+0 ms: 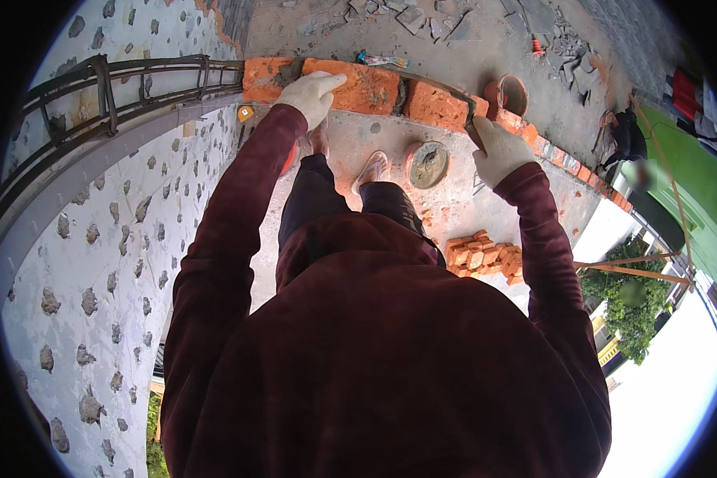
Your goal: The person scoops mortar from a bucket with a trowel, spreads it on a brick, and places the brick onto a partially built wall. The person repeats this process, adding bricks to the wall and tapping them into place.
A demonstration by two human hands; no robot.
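My left hand (307, 97), in a pale work glove, is closed over the left end of an orange-red brick (366, 88) on top of a low brick wall. One finger stretches across its upper face. Grey mortar shows in the gap beside another brick (261, 80) on the left, and a further brick (436, 106) lies to the right. Farther right, my gloved right hand (502, 150) is closed near the wall's near edge. A thin dark edge sticks out by its fingers; it may be a trowel, mostly hidden by the glove.
A bucket of grey mortar (429, 165) stands by my feet, near a stack of bricks (484, 256). Beyond the wall are another orange bucket (511, 94) and broken slabs (454, 24). A rebar cage (103, 92) meets the wall at left, alongside a pitted white wall (111, 239).
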